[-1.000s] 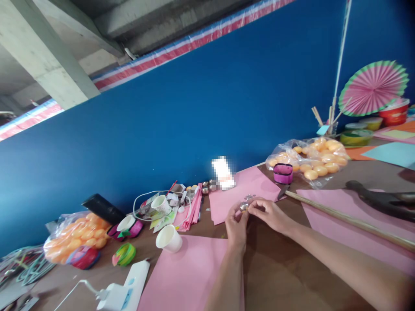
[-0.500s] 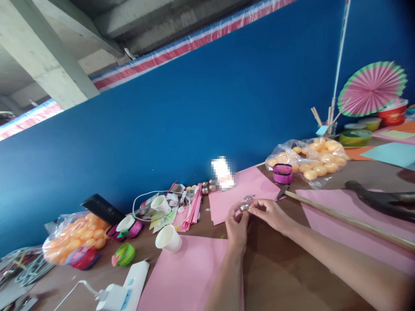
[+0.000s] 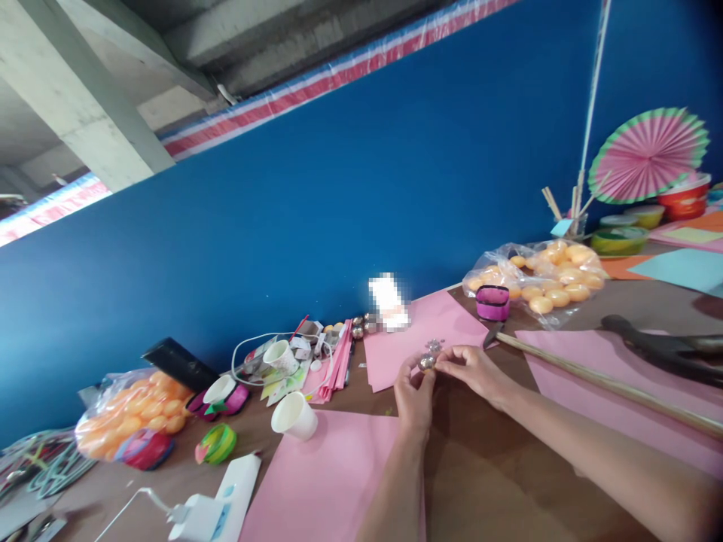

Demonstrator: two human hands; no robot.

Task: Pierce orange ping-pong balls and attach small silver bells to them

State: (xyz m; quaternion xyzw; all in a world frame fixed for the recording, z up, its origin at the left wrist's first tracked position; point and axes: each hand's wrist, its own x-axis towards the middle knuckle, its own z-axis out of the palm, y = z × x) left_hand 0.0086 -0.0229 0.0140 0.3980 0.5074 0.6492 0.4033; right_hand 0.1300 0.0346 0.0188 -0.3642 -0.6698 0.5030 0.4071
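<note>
Centre of frame, on the brown bench [image 3: 486, 482]: our left hand [image 3: 414, 395] pinched a small silvery bead [image 3: 425, 362] from below. Our right hand [image 3: 473, 370] nipped it with the fingertips from the right, just above a pink sheet [image 3: 412, 335]. We judged the bead light, hard, smooth, likely slippery and prone to roll; we thought it best pinched across its middle.
</note>
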